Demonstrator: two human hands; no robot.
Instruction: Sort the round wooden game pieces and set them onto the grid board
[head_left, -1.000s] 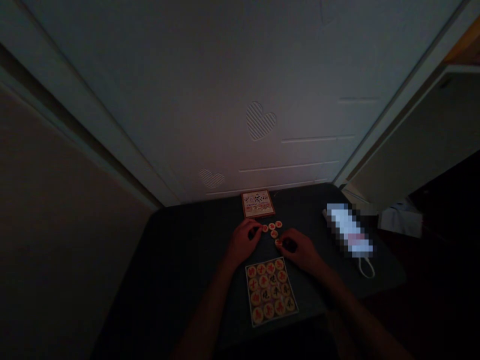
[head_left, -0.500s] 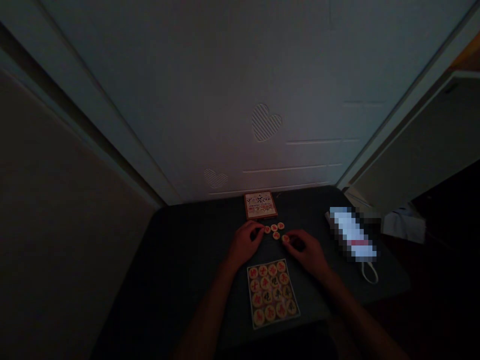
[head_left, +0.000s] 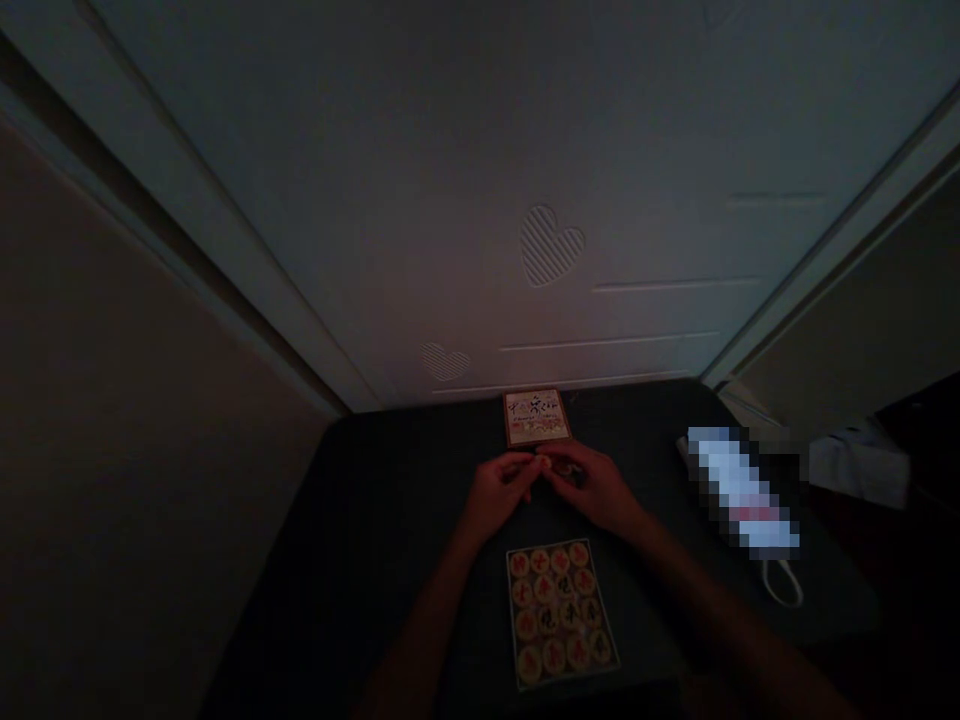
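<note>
My left hand (head_left: 495, 492) and my right hand (head_left: 594, 486) meet fingertip to fingertip over the dark table. A round Chinese chess piece (head_left: 543, 462) shows between their pinched fingers. At least one more piece (head_left: 574, 469) lies partly covered beneath my right hand. Nearer to me is a square tray (head_left: 512, 628) filled with rows of round wooden pieces, some lettered in red and some in black. Just beyond my fingers lies the box lid (head_left: 537, 418), printed with Chinese characters. Dim light and the fingers hide the other loose pieces.
A lit phone (head_left: 742, 495), blurred out, lies on the table's right side with a white loop (head_left: 782, 583) at its near end. A pale panel with embossed hearts (head_left: 552, 246) rises behind the dark table (head_left: 390, 520). White papers (head_left: 860, 465) are off to the right.
My hands have come together, the right moving left toward the left hand. The loose pieces seen between them are now mostly covered. The camera view has shifted slightly.
</note>
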